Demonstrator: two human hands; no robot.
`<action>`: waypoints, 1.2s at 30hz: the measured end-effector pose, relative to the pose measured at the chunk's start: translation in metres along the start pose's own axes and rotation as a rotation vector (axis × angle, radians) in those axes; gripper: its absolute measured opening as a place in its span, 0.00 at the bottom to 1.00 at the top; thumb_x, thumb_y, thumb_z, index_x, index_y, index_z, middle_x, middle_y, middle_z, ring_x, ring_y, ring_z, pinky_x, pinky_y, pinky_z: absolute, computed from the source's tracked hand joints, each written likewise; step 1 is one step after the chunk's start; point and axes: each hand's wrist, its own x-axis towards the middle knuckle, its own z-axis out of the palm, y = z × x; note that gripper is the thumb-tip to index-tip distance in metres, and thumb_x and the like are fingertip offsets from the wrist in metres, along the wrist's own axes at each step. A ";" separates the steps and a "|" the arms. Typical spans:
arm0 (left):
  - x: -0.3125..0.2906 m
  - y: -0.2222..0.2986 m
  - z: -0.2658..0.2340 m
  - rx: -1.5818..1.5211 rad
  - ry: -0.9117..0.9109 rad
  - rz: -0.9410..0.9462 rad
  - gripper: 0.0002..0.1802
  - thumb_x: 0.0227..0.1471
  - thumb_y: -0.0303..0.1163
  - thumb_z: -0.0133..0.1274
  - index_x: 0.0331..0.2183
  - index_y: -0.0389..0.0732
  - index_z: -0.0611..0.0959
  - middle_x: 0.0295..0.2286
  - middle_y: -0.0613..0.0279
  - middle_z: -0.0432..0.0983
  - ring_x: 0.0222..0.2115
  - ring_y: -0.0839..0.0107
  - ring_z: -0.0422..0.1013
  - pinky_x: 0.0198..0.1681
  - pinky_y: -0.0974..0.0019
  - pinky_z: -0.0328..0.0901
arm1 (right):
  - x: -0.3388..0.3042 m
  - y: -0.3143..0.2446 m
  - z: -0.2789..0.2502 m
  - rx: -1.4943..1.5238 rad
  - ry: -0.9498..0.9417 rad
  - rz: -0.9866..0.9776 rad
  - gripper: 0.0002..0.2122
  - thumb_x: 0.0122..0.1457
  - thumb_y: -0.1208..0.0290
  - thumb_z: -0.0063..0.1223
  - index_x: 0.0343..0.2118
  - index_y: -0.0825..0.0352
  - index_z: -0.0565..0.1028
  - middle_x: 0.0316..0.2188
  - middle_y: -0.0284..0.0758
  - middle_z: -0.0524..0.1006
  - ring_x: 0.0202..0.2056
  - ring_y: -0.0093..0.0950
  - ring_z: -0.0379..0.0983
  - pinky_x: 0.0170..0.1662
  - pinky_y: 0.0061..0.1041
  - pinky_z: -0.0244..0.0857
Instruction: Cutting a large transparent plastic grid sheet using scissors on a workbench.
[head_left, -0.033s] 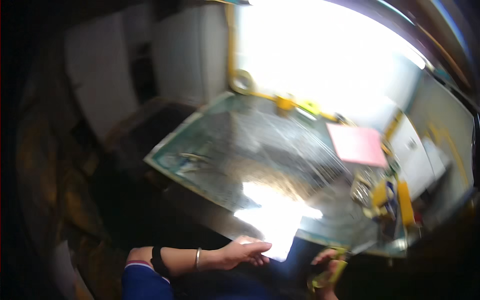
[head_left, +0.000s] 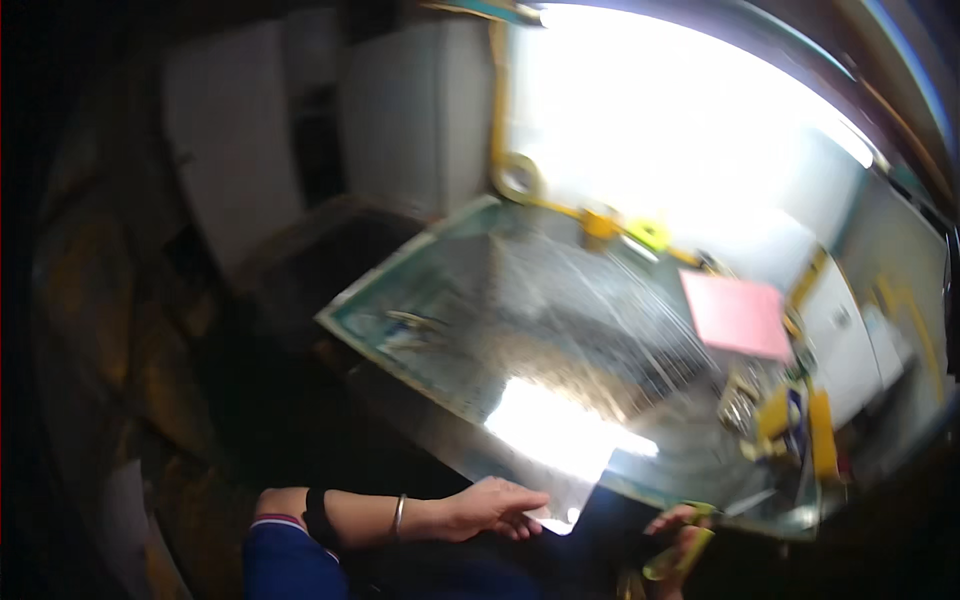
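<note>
My left hand (head_left: pixel 495 508), with a metal bangle and a dark band on the arm, reaches in from the lower left. Its thumb and fingers pinch the near corner of a thin, glossy sheet (head_left: pixel 573 494). Strong glare hides where this sheet ends and the shiny tabletop (head_left: pixel 450 375) starts. To the right, my right hand (head_left: pixel 672 530) is closed around the yellow-green handles of a pair of scissors (head_left: pixel 690 560). A blurred pale blade shape points right from them, over the table's near edge. The fingers of this hand are partly dark and blurred.
A pink sheet (head_left: pixel 738 315) lies at the right rear. Near it are a yellow holder (head_left: pixel 825 435) and several small tools. A tape roll (head_left: pixel 519 178), a yellow cup (head_left: pixel 598 225) and a lime-green roll (head_left: pixel 649 235) line the back. A small tool (head_left: pixel 415 320) lies at left.
The whole scene has shifted right in the picture as my head turned. Glare on the sheet's near part has faded. Both hands keep their grips.
</note>
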 end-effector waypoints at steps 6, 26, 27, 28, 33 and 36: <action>-0.097 0.016 -0.054 -0.089 0.302 0.209 0.14 0.51 0.33 0.50 0.37 0.34 0.74 0.33 0.58 0.73 0.33 0.72 0.72 0.37 0.71 0.68 | 0.072 -0.043 0.025 -0.793 -0.164 -0.238 0.20 0.60 0.54 0.35 0.25 0.69 0.66 0.21 0.35 0.64 0.25 0.28 0.62 0.32 0.26 0.56; -0.145 0.045 -0.348 -0.477 1.232 1.206 0.16 0.57 0.31 0.39 0.48 0.50 0.65 0.35 0.57 0.74 0.28 0.67 0.74 0.25 0.71 0.70 | 0.087 0.002 -0.030 -0.530 0.014 -0.242 0.18 0.62 0.57 0.29 0.35 0.69 0.66 0.25 0.36 0.68 0.22 0.23 0.61 0.25 0.21 0.60; -0.142 0.051 -0.361 -0.529 1.273 1.216 0.16 0.57 0.31 0.38 0.49 0.49 0.64 0.36 0.55 0.73 0.27 0.66 0.74 0.26 0.71 0.70 | 0.088 0.001 -0.028 -0.495 -0.003 -0.227 0.18 0.62 0.57 0.29 0.37 0.69 0.66 0.25 0.36 0.68 0.22 0.23 0.61 0.25 0.21 0.60; -0.139 0.054 -0.373 -0.550 1.320 1.215 0.17 0.57 0.31 0.37 0.49 0.49 0.64 0.35 0.54 0.73 0.27 0.65 0.74 0.26 0.70 0.71 | 0.088 0.000 -0.022 -0.525 0.010 -0.272 0.20 0.62 0.57 0.29 0.42 0.72 0.64 0.25 0.37 0.68 0.22 0.23 0.60 0.24 0.21 0.60; -0.104 0.056 -0.427 -0.587 1.514 1.088 0.18 0.57 0.31 0.37 0.51 0.50 0.61 0.33 0.53 0.73 0.26 0.63 0.74 0.25 0.67 0.71 | 0.093 -0.006 0.004 -0.578 0.027 -0.359 0.20 0.62 0.61 0.29 0.46 0.75 0.61 0.24 0.38 0.68 0.20 0.24 0.61 0.20 0.21 0.59; -0.067 0.011 -0.493 -0.458 1.645 1.015 0.23 0.55 0.32 0.41 0.52 0.46 0.58 0.32 0.53 0.73 0.22 0.61 0.73 0.22 0.61 0.71 | 0.094 0.023 -0.054 -0.483 0.020 -0.449 0.18 0.62 0.67 0.31 0.48 0.76 0.59 0.31 0.43 0.70 0.22 0.28 0.64 0.20 0.22 0.62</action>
